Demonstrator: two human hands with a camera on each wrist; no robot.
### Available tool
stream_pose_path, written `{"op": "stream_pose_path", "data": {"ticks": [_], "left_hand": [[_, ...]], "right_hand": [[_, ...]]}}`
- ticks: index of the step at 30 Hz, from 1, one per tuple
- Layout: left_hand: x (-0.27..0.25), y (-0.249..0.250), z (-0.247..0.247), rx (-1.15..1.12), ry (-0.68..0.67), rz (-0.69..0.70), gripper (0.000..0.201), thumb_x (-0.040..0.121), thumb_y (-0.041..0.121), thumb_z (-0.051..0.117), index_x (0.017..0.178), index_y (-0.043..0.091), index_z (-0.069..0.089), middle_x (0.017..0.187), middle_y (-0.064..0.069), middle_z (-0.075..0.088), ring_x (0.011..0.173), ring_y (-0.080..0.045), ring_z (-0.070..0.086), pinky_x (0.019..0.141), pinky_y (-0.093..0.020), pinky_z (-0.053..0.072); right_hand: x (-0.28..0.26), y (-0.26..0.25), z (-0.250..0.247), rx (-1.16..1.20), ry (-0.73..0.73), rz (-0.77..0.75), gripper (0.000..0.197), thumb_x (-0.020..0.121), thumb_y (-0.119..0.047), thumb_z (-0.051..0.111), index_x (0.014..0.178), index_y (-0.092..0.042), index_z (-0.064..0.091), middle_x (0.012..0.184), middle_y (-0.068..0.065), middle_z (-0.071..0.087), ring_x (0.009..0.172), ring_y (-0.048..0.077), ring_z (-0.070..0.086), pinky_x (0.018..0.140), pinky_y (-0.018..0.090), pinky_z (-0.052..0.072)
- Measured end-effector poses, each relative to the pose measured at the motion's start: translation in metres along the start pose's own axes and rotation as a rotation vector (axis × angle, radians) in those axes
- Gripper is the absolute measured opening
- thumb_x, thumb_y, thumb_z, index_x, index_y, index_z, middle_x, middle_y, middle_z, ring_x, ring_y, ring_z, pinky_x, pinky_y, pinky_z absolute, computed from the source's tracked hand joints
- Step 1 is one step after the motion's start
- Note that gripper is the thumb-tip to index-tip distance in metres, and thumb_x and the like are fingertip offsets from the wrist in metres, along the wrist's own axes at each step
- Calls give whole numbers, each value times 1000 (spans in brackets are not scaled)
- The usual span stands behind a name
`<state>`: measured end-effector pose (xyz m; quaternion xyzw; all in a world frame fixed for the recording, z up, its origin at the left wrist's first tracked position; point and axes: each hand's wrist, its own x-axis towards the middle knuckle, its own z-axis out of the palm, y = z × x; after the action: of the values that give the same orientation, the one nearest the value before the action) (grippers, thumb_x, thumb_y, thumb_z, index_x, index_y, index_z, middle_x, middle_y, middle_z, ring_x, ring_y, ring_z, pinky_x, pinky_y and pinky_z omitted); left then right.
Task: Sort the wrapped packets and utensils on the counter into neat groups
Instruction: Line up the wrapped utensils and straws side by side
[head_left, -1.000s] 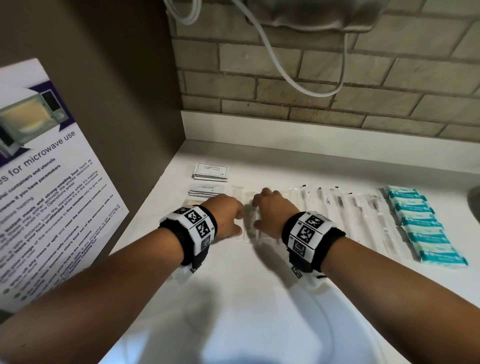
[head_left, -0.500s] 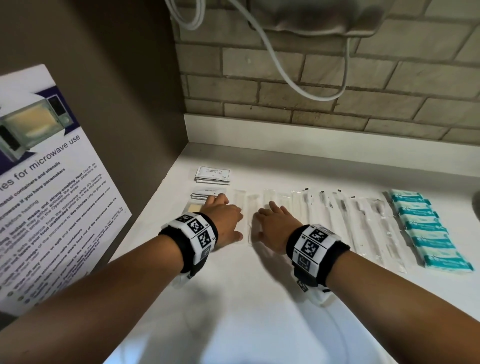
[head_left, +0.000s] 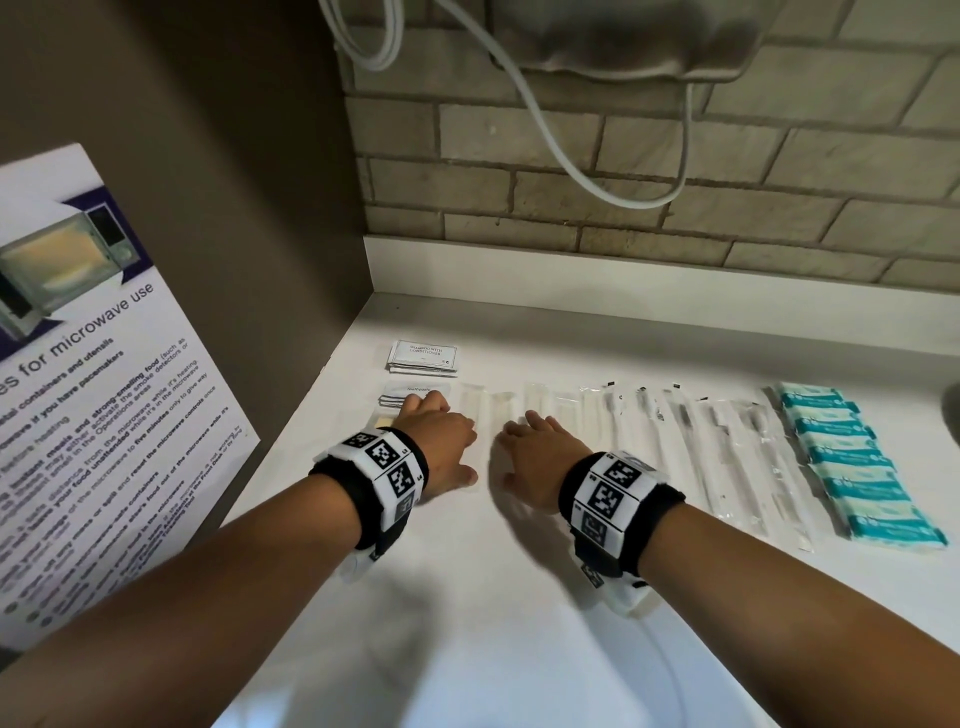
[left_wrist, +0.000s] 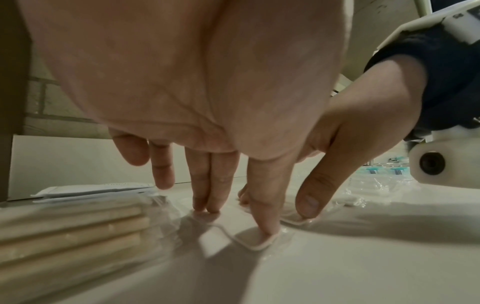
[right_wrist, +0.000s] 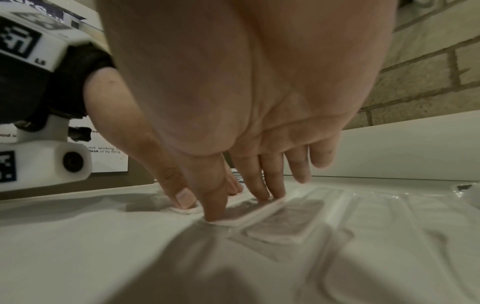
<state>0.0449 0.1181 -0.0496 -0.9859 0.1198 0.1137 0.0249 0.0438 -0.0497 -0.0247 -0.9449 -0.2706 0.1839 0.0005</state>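
Observation:
Both hands lie flat on the white counter (head_left: 519, 597) among rows of sorted items. My left hand (head_left: 441, 447) presses straight fingers on a clear-wrapped flat white strip (left_wrist: 257, 240), its fingertips reaching the toothpaste packets (head_left: 413, 395). My right hand (head_left: 540, 457) presses its fingers on the neighbouring wrapped strip (right_wrist: 249, 214). Shampoo sachets (head_left: 423, 356) sit stacked behind. A packet of wooden sticks (left_wrist: 70, 226) lies left of my left hand. To the right lie wrapped toothbrush-like utensils (head_left: 675, 441), then teal packets (head_left: 852, 462) in a row.
A microwave-use poster (head_left: 88, 389) leans on the dark side panel at the left. The brick wall and white upstand (head_left: 623, 270) close the back, with a white cable (head_left: 550, 135) hanging above. A rounded white basin edge (head_left: 322, 675) shows near me.
Both hands have gone from curled over the wrapped strips to flat with fingers stretched forward. My left fingertips have slid up to the toothpaste packets.

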Motion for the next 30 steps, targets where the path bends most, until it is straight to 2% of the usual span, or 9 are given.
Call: {"op": "stream_pose_path", "data": {"ticks": [3,9,13,16,19,22,25,28,30], "left_hand": [[2,-2,1,-3,1,-14,36,75,57,57,69,26,39,129,5,57,121,-28,32,93,-38,26],[-1,0,-4,35,24,12,30,82,53,56,83,24,48,111,5,60,124,-26,30,95,-37,25],[1,-3,-1,27,-17,1,31,81,54,56,82,24,48,106,5,59,122,-25,32,91,-37,24],[4,-6,1,-13,-26,-31,37,73,61,54,70,26,42,113,3,56,120,-28,35,93,-38,29],[3,-4,-2,24,-28,0,32,80,54,56,79,23,49,108,3,59,120,-25,33,90,-38,26],[2,-3,-2,26,-10,-3,35,77,57,55,72,24,45,109,3,58,119,-27,34,87,-38,25],[3,-4,-1,18,-27,-8,33,78,56,55,74,24,45,110,4,60,120,-26,34,88,-38,25],[3,-6,-2,-17,-25,-28,36,73,59,52,68,26,41,122,4,57,119,-29,35,92,-40,29],[2,-5,-6,-22,-8,-6,32,77,56,52,72,24,46,131,4,55,122,-28,34,94,-41,28]], "right_hand": [[1,-2,-2,7,-5,15,50,100,-28,31,144,-6,39,153,10,35,146,30,17,120,39,12],[2,-5,-5,6,-14,39,48,100,-27,32,142,-4,41,150,10,37,143,30,24,118,38,20],[2,-6,-4,14,-14,44,48,100,-26,32,142,-4,42,150,10,38,143,30,25,118,38,20],[1,-6,-4,15,-5,41,47,101,-26,32,141,-5,42,150,10,38,142,30,25,118,37,20],[0,-6,-5,8,-12,41,48,101,-26,33,142,-4,41,151,10,37,142,30,25,118,37,19],[3,-6,-5,-2,-26,44,48,100,-27,34,141,-5,42,150,10,38,142,30,26,117,38,21],[6,-6,-4,-2,-25,43,47,99,-27,35,140,-6,44,149,10,39,140,30,27,117,38,22],[7,-3,-4,0,-13,28,49,99,-28,35,143,-5,39,151,10,36,143,30,24,118,37,17],[6,1,-4,-21,-9,18,55,99,-34,39,146,-6,34,154,10,31,145,31,20,119,38,16]]}}
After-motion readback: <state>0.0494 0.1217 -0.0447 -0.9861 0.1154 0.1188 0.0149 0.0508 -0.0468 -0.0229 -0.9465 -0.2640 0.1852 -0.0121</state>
